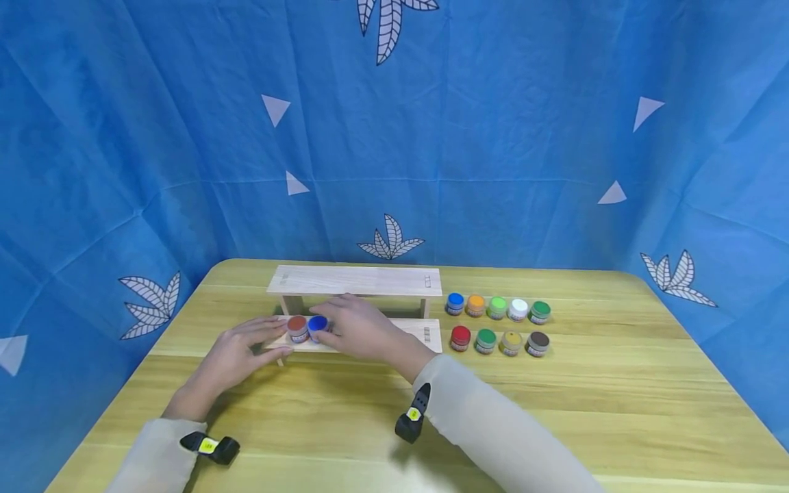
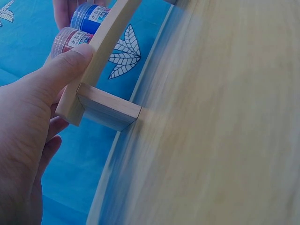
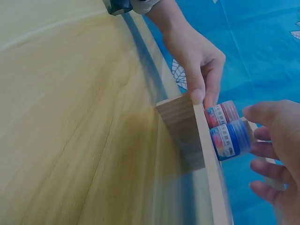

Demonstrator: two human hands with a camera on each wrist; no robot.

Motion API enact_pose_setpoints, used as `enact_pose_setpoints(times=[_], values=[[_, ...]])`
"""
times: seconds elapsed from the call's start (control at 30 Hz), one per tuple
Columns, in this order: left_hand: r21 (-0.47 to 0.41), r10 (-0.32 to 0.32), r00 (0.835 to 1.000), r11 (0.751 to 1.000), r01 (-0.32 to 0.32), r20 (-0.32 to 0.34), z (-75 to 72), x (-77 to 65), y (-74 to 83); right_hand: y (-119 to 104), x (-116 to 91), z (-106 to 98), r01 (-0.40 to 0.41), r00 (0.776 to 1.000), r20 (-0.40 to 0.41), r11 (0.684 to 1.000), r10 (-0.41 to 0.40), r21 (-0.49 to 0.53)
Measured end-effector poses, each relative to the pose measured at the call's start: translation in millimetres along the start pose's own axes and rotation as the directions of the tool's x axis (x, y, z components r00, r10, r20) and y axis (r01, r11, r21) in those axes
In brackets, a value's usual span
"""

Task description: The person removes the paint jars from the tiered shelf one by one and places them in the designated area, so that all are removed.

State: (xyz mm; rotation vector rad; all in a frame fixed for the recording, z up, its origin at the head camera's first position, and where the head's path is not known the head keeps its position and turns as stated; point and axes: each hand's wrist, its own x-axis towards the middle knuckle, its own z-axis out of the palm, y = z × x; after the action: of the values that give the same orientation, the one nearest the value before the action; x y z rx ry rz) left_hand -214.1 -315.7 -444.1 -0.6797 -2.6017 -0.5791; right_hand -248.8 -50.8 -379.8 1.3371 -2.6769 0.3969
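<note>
A jar with a red-brown lid [image 1: 298, 324] and one with a blue lid [image 1: 318, 324] stand side by side on the lower step of a two-tier wooden rack [image 1: 370, 346]. My left hand [image 1: 242, 352] holds the step's left end, its thumb at the front edge beside the red-brown jar [image 2: 69, 39]. Around the blue jar [image 3: 229, 139] my right hand [image 1: 357, 325] is spread, fingers loosely curved near the lid. No firm grip on that jar shows. The right palm is hidden in the head view.
Right of the rack, two rows of paint jars stand on the wooden table [image 1: 592, 424]. The back row includes an orange jar [image 1: 475, 305] and a white jar [image 1: 518, 309]; the front row includes a red jar [image 1: 459, 337]. Blue cloth [image 1: 524, 137] hangs behind.
</note>
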Motion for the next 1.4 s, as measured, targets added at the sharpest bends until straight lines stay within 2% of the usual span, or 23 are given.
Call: enact_pose_setpoints(times=[0.6,1.0,1.23,1.4], values=[[0.009,0.004,1.000,1.000,-0.003,-0.005,0.5,-0.8,0.3,-4,-3,1,-0.020,1.000,0.001,1.000,0.020,-0.009],[0.015,0.023,0.999,1.000,-0.022,-0.023,-0.8,0.3,2.5,3,-25,-13,-0.021,0.999,-0.043,0.998,0.023,0.063],[0.013,-0.012,1.000,1.000,0.012,-0.002,-0.3,-0.1,1.9,10,-40,-19,-0.014,0.998,-0.054,0.994,0.020,0.109],[0.010,-0.013,1.000,1.000,0.013,0.000,0.5,-0.7,0.9,18,-49,-22,-0.014,0.999,-0.049,0.993,0.020,0.116]])
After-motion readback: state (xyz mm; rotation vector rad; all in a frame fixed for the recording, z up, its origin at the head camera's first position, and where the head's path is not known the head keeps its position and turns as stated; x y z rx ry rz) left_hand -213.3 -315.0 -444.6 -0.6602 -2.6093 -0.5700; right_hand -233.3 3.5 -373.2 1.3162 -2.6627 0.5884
